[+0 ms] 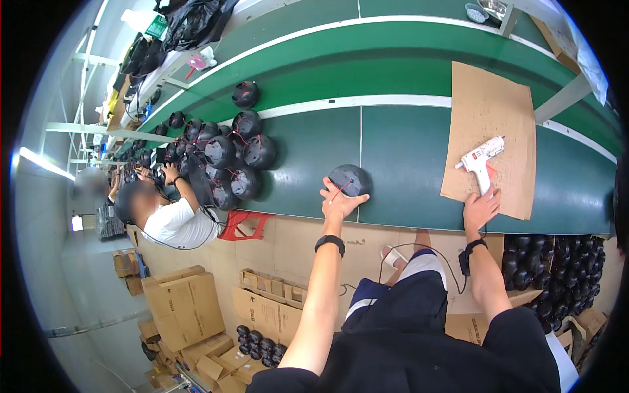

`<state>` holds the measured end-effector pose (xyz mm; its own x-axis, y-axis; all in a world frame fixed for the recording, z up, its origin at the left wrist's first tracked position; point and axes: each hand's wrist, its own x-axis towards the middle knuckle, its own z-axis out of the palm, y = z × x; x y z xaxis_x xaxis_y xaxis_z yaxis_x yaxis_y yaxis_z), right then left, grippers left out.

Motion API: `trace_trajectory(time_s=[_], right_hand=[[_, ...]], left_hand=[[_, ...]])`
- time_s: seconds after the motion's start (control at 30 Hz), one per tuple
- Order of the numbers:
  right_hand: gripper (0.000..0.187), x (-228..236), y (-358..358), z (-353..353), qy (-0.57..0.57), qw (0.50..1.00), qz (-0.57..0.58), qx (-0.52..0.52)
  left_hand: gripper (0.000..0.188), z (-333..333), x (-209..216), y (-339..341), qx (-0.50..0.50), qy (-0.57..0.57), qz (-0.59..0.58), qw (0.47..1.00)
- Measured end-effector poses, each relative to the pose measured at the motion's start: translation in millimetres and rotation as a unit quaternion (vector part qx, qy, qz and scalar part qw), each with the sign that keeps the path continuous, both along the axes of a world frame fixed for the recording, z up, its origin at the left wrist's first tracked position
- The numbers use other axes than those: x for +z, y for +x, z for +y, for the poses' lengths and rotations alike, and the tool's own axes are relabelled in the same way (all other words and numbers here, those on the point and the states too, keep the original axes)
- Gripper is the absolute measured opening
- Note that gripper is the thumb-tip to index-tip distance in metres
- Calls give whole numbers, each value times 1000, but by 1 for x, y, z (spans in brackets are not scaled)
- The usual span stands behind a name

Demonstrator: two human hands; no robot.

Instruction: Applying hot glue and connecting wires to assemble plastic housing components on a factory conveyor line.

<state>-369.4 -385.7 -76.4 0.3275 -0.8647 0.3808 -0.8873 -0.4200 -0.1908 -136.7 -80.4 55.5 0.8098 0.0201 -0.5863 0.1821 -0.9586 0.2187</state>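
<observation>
My left hand (341, 204) rests against the near side of a round black shell (351, 178) on the green workbench, thumb and fingers spread around it. A thin red wire shows on the shell close to my fingers. Farther right, my right hand (481, 211) is wrapped around the handle of a white glue gun (481, 159). The gun lies over a sheet of brown cardboard (491, 111), its nozzle pointing left. A dark cord runs down from near my right wrist.
Many similar black shells (221, 152) with red wires crowd the bench's left part. A person in white (173, 223) works there beside a red stool (246, 226). A green conveyor belt (367, 65) runs behind. Cartons (187, 304) stand lower left; stacked black shells (563, 268) fill the lower right.
</observation>
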Motion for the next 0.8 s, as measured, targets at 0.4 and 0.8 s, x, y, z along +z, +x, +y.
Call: trace_trajectory(time_s=[0.4,0.8], right_hand=[[58,-5,-7,1,-2,1000,-4,0],[58,-5,-6,0,-2,1000,4,-9]], left_hand=[[135,-2,-4,2,-6,14,5,1000],[138,-1,-14,3,0,21,2,1000]])
